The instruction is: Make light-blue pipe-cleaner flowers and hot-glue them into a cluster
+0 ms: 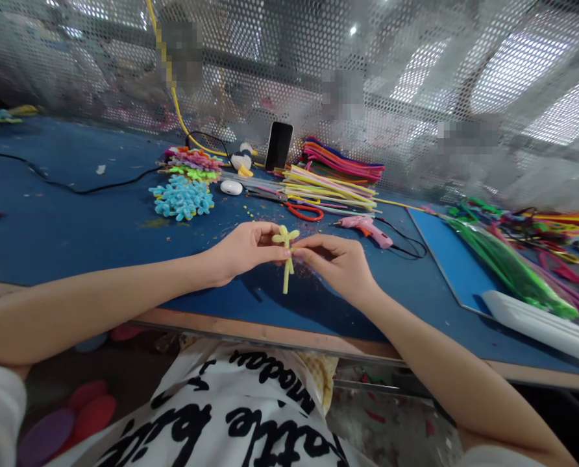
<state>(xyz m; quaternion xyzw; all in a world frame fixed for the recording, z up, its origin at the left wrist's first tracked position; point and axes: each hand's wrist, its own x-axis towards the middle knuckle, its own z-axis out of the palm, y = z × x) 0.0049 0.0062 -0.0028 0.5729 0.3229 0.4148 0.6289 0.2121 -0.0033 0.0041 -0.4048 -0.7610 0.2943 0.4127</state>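
Note:
Between my two hands is a pale yellow pipe-cleaner flower, its looped petals at the top and two stem ends hanging below. My left hand pinches it from the left side. From the right, my right hand pinches it just under the petals with thumb and forefinger. Beyond the hands lie red-handled scissors, a pink glue gun and a bundle of yellow and pink pipe cleaners. Left of these sits a pile of blue pipe-cleaner flowers.
A phone leans upright near the perforated metal screen, beside a white earbud case. Black cables cross the blue table. On the right are a blue board, a green bag and a white package.

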